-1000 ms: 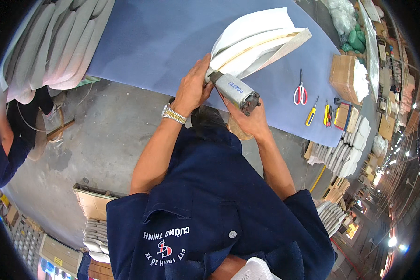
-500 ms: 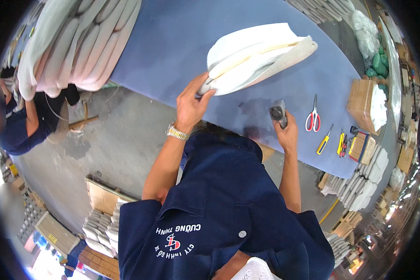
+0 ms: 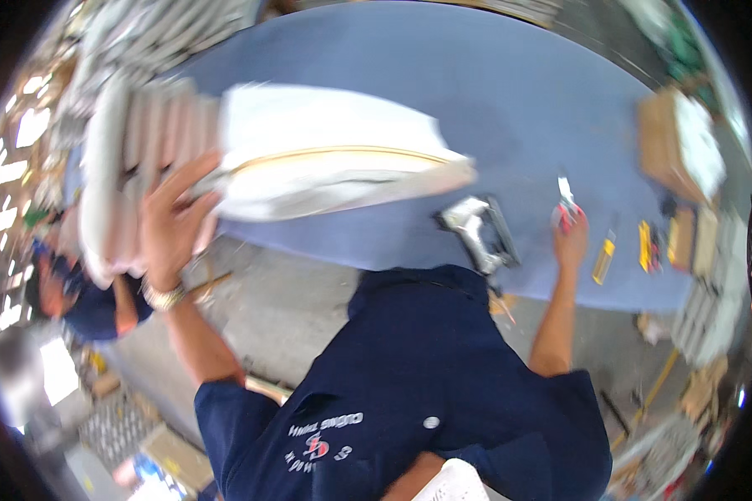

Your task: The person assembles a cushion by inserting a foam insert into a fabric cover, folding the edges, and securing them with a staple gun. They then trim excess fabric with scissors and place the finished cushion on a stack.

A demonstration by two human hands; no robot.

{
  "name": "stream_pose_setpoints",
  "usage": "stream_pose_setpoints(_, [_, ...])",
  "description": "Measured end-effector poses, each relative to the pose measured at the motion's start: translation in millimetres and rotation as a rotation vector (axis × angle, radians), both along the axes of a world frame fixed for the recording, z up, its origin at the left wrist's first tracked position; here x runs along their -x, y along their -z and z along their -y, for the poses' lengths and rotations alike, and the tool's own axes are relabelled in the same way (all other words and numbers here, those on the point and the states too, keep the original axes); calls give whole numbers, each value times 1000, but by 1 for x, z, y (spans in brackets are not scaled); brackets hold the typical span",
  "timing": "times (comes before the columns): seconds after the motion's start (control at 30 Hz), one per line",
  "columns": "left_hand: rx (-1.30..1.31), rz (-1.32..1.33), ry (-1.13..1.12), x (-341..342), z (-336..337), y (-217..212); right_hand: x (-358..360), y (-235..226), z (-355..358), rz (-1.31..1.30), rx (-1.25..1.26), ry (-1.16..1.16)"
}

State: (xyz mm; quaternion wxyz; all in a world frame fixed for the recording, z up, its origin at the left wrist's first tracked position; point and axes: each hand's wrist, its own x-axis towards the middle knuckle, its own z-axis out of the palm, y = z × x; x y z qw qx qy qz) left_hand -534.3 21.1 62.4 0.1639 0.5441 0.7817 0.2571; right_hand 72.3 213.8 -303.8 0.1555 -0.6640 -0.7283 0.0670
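At the left end of a white upholstered pad point(image 3: 326, 125), my left hand point(image 3: 171, 221) closes its fingers and thumb round the pad's edge. Motion smears this grip somewhat. The pad has a white face, a thin yellowish strip running lengthwise and a paler grey side, and it is over the blue table. My right hand point(image 3: 570, 244) is closed on the red handles of a pair of scissors point(image 3: 566, 200), whose blades point away from me. Between the pad and the scissors, a silver and black staple gun point(image 3: 480, 232) lies near the table's front edge.
Grey padded pieces point(image 3: 117, 175) stand stacked at the left, close to my left hand. A yellow-handled tool point(image 3: 603, 260), more small tools point(image 3: 650, 246) and a carton point(image 3: 664, 142) line the right of the blue table point(image 3: 351, 50). Another person point(image 3: 100, 301) is at the far left.
My left hand and the pad have moved left, beside the stacked pieces. My right hand has let go of the staple gun, moved right and taken hold of the scissors. The view has shifted.
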Motion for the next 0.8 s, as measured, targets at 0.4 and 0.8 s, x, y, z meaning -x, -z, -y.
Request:
stream_pose_setpoints(0.4, [-368, 132, 148, -1, -29, 30, -31, 40, -4, -4, 64, 144])
stream_pose_setpoints(0.8, [-348, -81, 253, -35, -21, 14, 94, -111, -10, -1234, 494, -125])
